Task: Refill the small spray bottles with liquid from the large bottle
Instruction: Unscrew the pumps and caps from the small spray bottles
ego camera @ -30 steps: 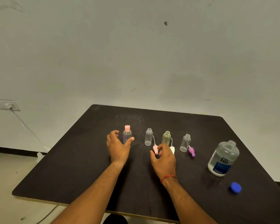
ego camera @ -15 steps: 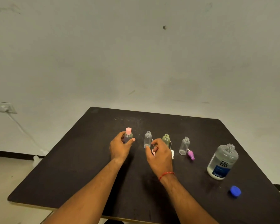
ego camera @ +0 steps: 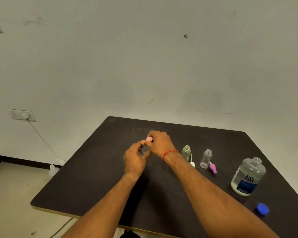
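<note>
My left hand (ego camera: 135,158) grips the body of a small clear bottle (ego camera: 144,149) on the dark table (ego camera: 96,182). My right hand (ego camera: 160,143) reaches across and pinches its pink cap (ego camera: 149,138). To the right stand a greenish small bottle (ego camera: 186,152) and a clear small bottle (ego camera: 206,158), both uncapped, with a white cap (ego camera: 192,164) and a purple cap (ego camera: 213,168) lying beside them. The large clear bottle (ego camera: 247,176) with a blue label stands open at far right. Another small bottle is hidden behind my right hand.
The large bottle's blue cap (ego camera: 263,208) lies near the table's front right edge. A wall socket (ego camera: 22,115) with a white cable hangs at left, above the floor. The white wall stands just behind the table.
My right hand left the white and pink loose caps and moved left onto the pink cap. My left hand closed around that bottle's body. The camera tilted, shifting the scene right.
</note>
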Motion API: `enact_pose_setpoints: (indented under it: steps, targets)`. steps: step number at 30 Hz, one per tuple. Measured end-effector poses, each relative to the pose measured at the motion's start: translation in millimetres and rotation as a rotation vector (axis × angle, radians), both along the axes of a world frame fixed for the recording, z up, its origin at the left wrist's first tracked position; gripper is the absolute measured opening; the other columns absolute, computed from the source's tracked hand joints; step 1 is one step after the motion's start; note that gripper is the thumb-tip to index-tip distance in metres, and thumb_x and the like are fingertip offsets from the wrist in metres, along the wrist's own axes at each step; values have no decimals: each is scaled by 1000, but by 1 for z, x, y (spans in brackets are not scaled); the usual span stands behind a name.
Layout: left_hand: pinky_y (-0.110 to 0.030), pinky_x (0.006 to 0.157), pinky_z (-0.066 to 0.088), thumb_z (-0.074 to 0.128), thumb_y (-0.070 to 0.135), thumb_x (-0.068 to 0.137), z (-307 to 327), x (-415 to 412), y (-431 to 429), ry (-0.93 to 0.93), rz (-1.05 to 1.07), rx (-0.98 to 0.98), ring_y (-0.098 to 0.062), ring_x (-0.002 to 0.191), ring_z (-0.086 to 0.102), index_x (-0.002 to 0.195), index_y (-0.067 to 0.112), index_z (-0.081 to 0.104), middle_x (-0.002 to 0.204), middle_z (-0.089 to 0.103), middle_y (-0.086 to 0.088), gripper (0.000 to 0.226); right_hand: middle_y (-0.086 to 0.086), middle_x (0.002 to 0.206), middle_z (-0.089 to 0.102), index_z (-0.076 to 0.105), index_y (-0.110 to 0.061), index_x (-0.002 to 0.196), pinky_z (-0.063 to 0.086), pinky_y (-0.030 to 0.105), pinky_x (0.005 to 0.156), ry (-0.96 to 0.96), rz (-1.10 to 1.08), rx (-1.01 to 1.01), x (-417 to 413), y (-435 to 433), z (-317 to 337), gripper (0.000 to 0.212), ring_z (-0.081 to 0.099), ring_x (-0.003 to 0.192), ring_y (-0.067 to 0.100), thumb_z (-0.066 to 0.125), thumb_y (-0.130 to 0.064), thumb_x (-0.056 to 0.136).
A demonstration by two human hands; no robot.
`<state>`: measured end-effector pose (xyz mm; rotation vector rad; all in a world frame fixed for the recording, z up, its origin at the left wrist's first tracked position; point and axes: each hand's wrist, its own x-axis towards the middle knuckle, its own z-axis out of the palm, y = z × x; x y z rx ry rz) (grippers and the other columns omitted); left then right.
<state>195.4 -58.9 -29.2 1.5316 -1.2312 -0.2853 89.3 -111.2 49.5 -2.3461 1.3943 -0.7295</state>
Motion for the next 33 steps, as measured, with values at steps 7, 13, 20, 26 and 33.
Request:
enact_pose_setpoints:
  steps: [7, 13, 20, 26, 33]
  targets:
    - [-22, 72, 54, 79, 35, 83, -2, 3, 12, 4, -24, 4, -4, 83, 64, 111, 26, 70, 92, 67, 12, 31, 3, 101, 64, 69, -22, 94, 53, 37, 84, 101, 121, 12, -1, 13, 7, 18, 60, 94, 23, 66, -11, 80]
    - [-14, 71, 49, 77, 28, 86, 3, 1, 14, 46, -23, -13, 0, 84, 63, 116, 24, 70, 96, 67, 11, 31, 1, 110, 59, 59, -28, 122, 48, 33, 87, 10, 112, 14, -1, 16, 4, 45, 56, 99, 19, 72, -28, 79]
    - [-26, 76, 57, 78, 32, 84, 5, 0, 12, 38, -18, -11, -4, 84, 64, 115, 22, 70, 94, 67, 10, 34, 1, 97, 56, 67, -22, 96, 47, 31, 77, 46, 156, -12, -3, 15, 6, 22, 55, 90, 19, 71, -12, 77]
    - [-28, 75, 58, 77, 31, 84, 1, 0, 11, 24, -36, -20, -5, 84, 64, 106, 28, 70, 92, 67, 13, 23, -3, 106, 59, 60, -27, 117, 49, 27, 85, -44, 90, 1, -6, 15, 2, 39, 56, 97, 14, 71, -26, 79]
    - [-26, 77, 58, 80, 34, 83, -3, 0, 6, 2, -14, 7, -4, 85, 65, 116, 24, 70, 95, 68, 12, 36, 1, 97, 61, 68, -24, 99, 50, 31, 79, 15, 113, 14, -7, 12, 8, 23, 59, 91, 20, 65, -13, 79]
